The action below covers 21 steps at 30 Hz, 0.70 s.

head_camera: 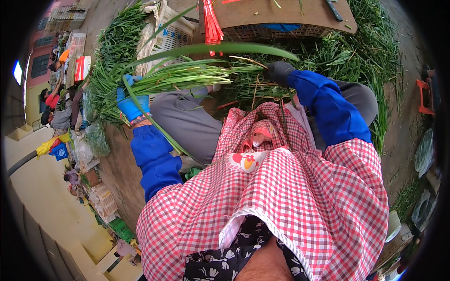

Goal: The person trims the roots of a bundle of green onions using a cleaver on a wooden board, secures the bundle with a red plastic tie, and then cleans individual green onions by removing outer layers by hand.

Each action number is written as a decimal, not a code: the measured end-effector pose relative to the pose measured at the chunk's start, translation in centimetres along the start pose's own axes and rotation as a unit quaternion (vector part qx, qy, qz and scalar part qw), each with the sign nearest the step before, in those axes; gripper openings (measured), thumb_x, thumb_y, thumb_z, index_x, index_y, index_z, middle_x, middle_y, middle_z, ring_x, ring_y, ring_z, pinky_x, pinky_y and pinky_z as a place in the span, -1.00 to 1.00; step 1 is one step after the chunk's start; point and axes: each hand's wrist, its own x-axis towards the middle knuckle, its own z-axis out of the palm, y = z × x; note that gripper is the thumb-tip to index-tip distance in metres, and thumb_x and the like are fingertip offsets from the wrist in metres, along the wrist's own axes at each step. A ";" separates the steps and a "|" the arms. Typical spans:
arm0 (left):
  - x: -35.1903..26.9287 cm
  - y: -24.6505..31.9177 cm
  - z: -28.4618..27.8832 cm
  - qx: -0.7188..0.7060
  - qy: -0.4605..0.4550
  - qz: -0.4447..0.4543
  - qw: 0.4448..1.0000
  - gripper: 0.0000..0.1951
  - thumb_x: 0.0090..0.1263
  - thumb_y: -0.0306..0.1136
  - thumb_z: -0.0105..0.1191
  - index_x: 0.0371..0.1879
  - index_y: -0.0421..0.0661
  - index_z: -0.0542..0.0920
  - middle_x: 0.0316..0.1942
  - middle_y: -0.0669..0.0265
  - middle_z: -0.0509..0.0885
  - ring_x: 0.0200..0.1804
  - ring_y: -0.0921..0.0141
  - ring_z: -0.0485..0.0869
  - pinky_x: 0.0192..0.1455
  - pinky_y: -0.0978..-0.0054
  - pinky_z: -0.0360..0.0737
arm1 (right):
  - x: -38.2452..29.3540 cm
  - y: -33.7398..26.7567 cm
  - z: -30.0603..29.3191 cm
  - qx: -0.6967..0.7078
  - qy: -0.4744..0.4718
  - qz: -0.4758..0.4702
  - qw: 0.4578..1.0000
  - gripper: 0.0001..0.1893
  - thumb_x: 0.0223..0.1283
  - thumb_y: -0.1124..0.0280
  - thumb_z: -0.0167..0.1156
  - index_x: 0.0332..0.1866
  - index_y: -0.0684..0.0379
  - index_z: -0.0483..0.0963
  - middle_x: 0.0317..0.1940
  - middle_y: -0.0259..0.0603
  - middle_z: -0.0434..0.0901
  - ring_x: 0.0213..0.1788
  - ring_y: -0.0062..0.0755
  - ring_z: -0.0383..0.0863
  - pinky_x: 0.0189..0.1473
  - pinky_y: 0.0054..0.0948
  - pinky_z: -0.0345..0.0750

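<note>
My left hand (133, 100), in a blue glove, is closed around a loose bunch of long green chives (186, 75). The bunch lies sideways above my knees, its pale cut ends pointing right. One broad leaf arches over it, and another hangs down past my left wrist. At the right end of the bunch, my right hand (278, 72) in a dark glove pinches a few thin leaves and a brown, dry stalk (250, 61). Its fingertips are partly hidden. Beneath the hands lies a litter of loose leaves and dry stalks (251, 89).
A brown board (281, 14) on a crate stands ahead, bearing a knife (334, 10). Red printed strips (212, 24) hang over its left edge. Chives are heaped at left (112, 66) beside a white plastic crate (175, 33). More loose greens (365, 52) cover the floor at right.
</note>
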 end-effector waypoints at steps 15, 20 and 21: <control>-0.9 5.4 2.8 0.173 0.040 0.097 0.979 -0.81 0.26 -0.31 -0.13 -0.44 -0.17 0.47 -0.51 0.26 0.50 -0.38 0.31 0.48 -0.09 0.34 0.42 | -1.3 5.4 -2.1 -0.154 -0.052 0.072 0.984 -0.53 -0.04 0.14 0.16 0.04 0.06 0.43 -0.26 0.03 0.58 -0.17 -0.02 0.57 -0.16 -0.15 0.49; 0.3 0.4 4.0 0.182 -0.006 0.085 0.980 -0.83 0.28 -0.26 -0.06 -0.39 -0.08 0.52 -0.55 0.37 0.45 -0.52 0.47 0.37 -0.19 0.38 0.42 | -3.2 -2.4 -6.2 -0.181 0.175 -0.045 0.967 -0.44 -0.10 0.10 0.24 0.11 -0.03 0.39 -0.09 -0.07 0.53 -0.08 -0.13 0.55 -0.08 -0.21 0.49; -0.3 -1.2 5.4 0.213 0.028 0.093 0.972 -0.83 0.29 -0.26 -0.06 -0.40 -0.09 0.52 -0.54 0.36 0.47 -0.53 0.45 0.39 -0.19 0.33 0.46 | -4.7 -5.7 -9.5 -0.132 0.091 0.063 0.985 -0.46 -0.08 0.10 0.23 0.11 -0.06 0.39 0.05 -0.13 0.47 0.00 -0.13 0.52 -0.01 -0.23 0.47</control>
